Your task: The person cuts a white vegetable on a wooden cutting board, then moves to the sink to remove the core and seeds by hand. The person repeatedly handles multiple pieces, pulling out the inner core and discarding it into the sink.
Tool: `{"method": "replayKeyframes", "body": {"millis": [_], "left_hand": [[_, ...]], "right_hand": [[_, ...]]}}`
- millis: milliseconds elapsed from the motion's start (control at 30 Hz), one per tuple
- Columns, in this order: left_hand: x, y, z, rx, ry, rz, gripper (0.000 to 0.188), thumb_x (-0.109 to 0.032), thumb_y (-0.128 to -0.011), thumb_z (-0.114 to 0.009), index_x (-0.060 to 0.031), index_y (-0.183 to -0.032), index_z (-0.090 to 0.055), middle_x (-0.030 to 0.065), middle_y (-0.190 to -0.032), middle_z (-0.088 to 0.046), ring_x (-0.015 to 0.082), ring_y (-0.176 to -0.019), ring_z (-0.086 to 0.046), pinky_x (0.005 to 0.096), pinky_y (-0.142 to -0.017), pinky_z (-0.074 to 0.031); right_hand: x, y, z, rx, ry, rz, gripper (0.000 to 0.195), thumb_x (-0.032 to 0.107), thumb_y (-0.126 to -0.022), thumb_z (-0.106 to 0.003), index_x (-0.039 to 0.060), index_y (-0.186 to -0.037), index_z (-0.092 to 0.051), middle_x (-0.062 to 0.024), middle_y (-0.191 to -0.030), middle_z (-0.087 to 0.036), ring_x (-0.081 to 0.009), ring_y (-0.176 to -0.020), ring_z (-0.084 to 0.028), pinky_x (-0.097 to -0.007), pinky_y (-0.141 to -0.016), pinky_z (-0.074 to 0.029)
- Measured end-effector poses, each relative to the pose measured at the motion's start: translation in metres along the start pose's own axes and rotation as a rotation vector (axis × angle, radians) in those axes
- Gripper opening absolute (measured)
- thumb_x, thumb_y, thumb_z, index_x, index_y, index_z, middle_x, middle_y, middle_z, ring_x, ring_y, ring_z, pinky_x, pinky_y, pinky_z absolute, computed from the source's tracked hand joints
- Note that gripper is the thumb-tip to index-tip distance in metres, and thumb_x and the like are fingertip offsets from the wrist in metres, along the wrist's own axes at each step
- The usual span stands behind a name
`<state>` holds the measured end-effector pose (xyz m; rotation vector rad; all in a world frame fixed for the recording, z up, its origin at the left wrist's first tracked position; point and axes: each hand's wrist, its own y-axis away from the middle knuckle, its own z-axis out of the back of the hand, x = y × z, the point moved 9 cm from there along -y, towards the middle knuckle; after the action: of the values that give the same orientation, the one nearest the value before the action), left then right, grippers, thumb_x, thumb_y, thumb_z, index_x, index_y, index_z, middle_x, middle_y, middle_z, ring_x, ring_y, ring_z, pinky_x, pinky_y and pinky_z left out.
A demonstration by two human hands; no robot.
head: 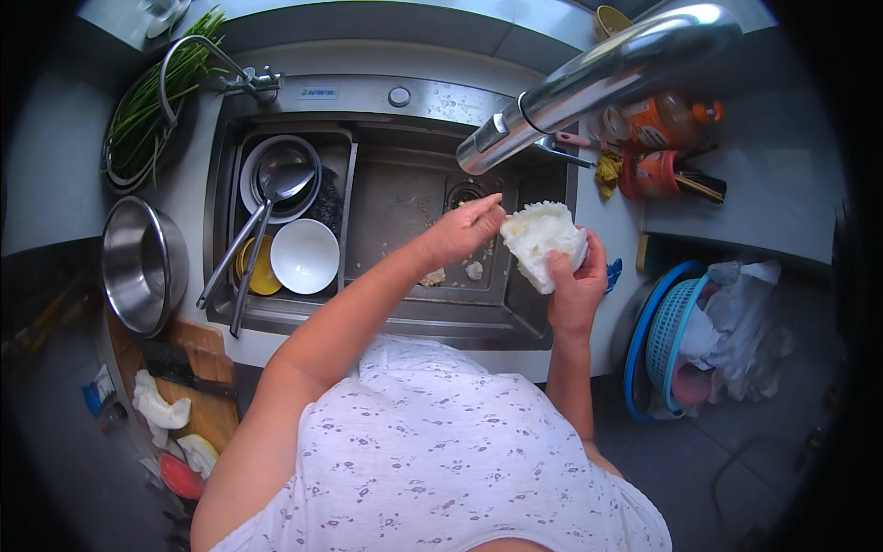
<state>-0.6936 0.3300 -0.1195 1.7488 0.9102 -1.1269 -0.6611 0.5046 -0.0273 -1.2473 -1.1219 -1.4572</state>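
A piece of pale, bumpy-skinned gourd (541, 238), probably white bitter gourd, is held over the right side of the sink. My right hand (578, 272) grips it at its lower right, with the thumb laid across its near face. Close by its left edge is my left hand (469, 228), fingers stretched towards the gourd and nothing visible in them; whether the fingertips touch it is hard to tell. Beneath the hands, the stainless steel sink (393, 179) has scattered seeds and scraps of pale pith (474, 270) around the drain (469, 192).
A chrome faucet (552, 103) reaches over the basin. Bowls (305, 255) and a ladle (279, 179) fill the left compartment. Left stand a steel basin (141, 265) and a cutting board (207, 393) with a cleaver (183, 369). Right are a bottle (655, 121) and a blue basket (666, 338).
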Motion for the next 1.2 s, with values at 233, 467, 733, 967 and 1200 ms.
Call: {"method": "replayKeyframes", "body": {"millis": [233, 467, 733, 967, 1200], "left_hand": [[-0.006, 0.010, -0.034, 0.073, 0.417, 0.123, 0.044, -0.033, -0.088, -0.067, -0.0040, -0.120, -0.057, 0.0015, -0.093, -0.062, 0.0059, -0.074, -0.054, 0.0202, -0.057, -0.043], [0.016, 0.010, -0.036, 0.008, 0.407, 0.306, 0.026, -0.025, -0.093, -0.059, -0.0039, -0.109, -0.058, 0.0045, -0.095, -0.061, 0.0096, -0.084, -0.058, 0.0238, -0.068, -0.048], [0.007, 0.006, -0.028, -0.159, 0.172, 0.063, 0.021, -0.008, -0.091, -0.047, -0.0014, -0.110, -0.053, 0.0092, -0.097, -0.059, 0.0126, -0.081, -0.058, 0.0274, -0.070, -0.049], [-0.005, 0.017, -0.032, -0.064, 0.520, 0.212, 0.043, 0.006, -0.077, -0.040, 0.0005, -0.119, -0.048, 0.0110, -0.096, -0.057, 0.0129, -0.075, -0.055, 0.0261, -0.066, -0.048], [-0.013, 0.017, -0.025, -0.090, 0.517, 0.044, 0.032, -0.012, -0.091, -0.055, 0.0017, -0.119, -0.052, 0.0080, -0.098, -0.061, 0.0143, -0.076, -0.058, 0.0269, -0.067, -0.048]], "right_hand": [[-0.005, 0.010, -0.012, 0.045, 0.046, 0.008, 0.050, 0.003, -0.079, -0.067, 0.0002, -0.125, -0.047, -0.0105, -0.117, -0.054, -0.0186, -0.106, -0.056, -0.0316, -0.092, -0.048], [0.006, 0.020, -0.020, -0.001, 0.255, 0.110, 0.052, 0.001, -0.077, -0.068, 0.0027, -0.125, -0.048, -0.0109, -0.119, -0.053, -0.0202, -0.109, -0.055, -0.0338, -0.095, -0.047], [0.009, 0.022, -0.022, -0.020, 0.307, 0.182, 0.052, 0.000, -0.078, -0.066, 0.0031, -0.127, -0.047, -0.0114, -0.121, -0.053, -0.0226, -0.109, -0.056, -0.0342, -0.095, -0.047], [0.006, 0.016, -0.011, -0.059, 0.219, 0.080, 0.051, 0.002, -0.080, -0.066, 0.0030, -0.127, -0.046, -0.0118, -0.120, -0.052, -0.0218, -0.110, -0.055, -0.0342, -0.095, -0.048], [0.005, 0.015, -0.009, -0.052, 0.211, 0.100, 0.052, 0.003, -0.080, -0.067, 0.0025, -0.127, -0.045, -0.0115, -0.121, -0.052, -0.0216, -0.111, -0.054, -0.0339, -0.095, -0.047]]}}
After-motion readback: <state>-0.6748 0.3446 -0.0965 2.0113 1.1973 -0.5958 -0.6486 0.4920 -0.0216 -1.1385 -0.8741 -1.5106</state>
